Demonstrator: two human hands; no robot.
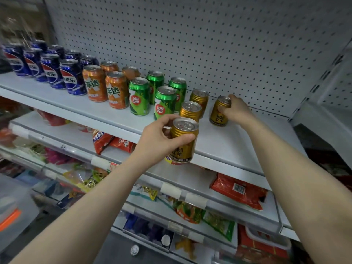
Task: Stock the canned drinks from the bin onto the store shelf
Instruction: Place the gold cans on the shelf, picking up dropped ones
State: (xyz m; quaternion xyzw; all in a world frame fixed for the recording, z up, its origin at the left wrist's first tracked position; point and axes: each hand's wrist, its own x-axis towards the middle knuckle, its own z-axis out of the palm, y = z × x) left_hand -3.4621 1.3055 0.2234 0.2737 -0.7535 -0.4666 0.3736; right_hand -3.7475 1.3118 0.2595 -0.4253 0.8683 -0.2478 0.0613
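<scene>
My left hand grips a gold can in the air just in front of the top shelf's front edge. Farther back on the shelf, my right hand holds another gold can that stands upright on the white surface. Two more gold cans stand in a column to its left. Rows of green cans, orange cans and blue cola cans fill the shelf toward the left.
A white pegboard wall backs the shelf. Bare shelf surface lies right of the gold cans. Lower shelves hold snack bags. A translucent bin with an orange latch sits at the lower left.
</scene>
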